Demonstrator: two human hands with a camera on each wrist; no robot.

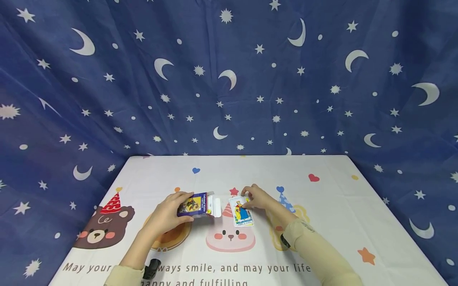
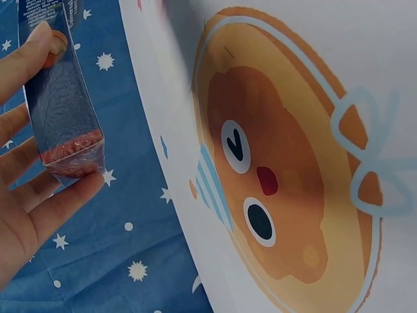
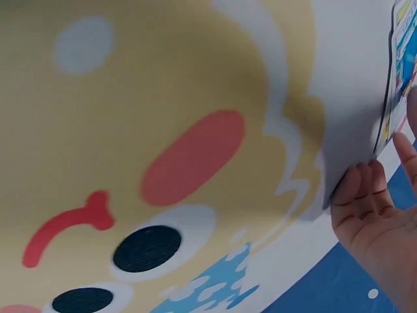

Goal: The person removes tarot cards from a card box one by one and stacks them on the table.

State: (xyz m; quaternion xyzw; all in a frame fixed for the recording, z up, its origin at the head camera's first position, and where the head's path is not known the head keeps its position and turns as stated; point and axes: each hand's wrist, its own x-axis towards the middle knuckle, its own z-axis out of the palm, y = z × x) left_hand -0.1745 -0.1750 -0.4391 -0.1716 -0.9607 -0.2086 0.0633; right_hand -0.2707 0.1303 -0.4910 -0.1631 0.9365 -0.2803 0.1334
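Observation:
My left hand [image 1: 171, 211] grips a dark blue tarot card box [image 1: 193, 204], thumb and fingers on opposite edges. The box's white flap [image 1: 217, 207] sticks out at its right end, folded open. In the left wrist view, clear wrap shows on the box's closed end [image 2: 73, 156]. At the right, a small stack of tarot cards [image 1: 241, 214] lies face up on the tablecloth, its top card showing a robed figure. My right hand [image 1: 258, 197] holds the stack at its upper right, thumb over the card face. Its other fingers [image 3: 361, 186] bend against the cloth in the right wrist view.
A white tablecloth [image 1: 286, 262] printed with cartoon animals, hearts and lettering covers the table. Behind and along the sides hangs a dark blue curtain [image 1: 200, 79] with moons and stars. Black wrist devices [image 1: 152, 269] sit at both sleeves.

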